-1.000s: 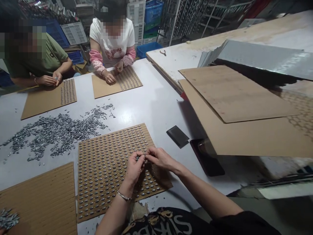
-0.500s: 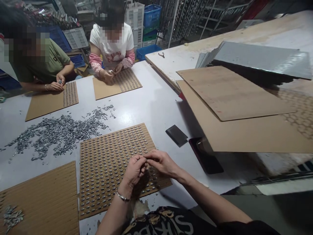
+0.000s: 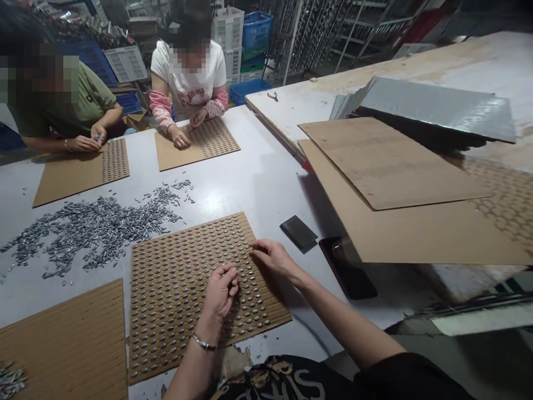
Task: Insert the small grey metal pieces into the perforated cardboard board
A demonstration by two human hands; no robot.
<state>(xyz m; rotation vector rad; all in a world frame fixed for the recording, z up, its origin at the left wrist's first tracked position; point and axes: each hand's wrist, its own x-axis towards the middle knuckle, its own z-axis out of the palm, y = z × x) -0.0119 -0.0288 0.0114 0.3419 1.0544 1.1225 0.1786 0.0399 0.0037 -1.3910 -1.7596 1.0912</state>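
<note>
My right hand (image 3: 272, 255) is at the far right edge of the board (image 3: 278, 311), thumb and forefinger almost together; whether a piece sits between them I can't tell. My left hand (image 3: 222, 291) hovers low over the middle, fingers loosely curled, its palm hidden (so I can't say what it holds). Small oval pieces (image 3: 179, 272) run in rows across the board just in front of me. To do this well, I'd pinch lightly, line each piece up with its row and lift my wrists — a dragging bracelet (image 3: 204, 341) could knock the neighbours askew.

The table (image 3: 258, 183) is white and a bit shiny, with loose pieces (image 3: 108, 222) heaped to the far left and a second board (image 3: 75, 328) near left. A dark packet (image 3: 297, 232) lies right of my board, and cardboard sheets (image 3: 387, 166) overhang farther right. Across from me, two co-workers (image 3: 191, 78) bend over boards of their own — crates (image 3: 256, 28) and racks (image 3: 308, 33) crowd behind.
</note>
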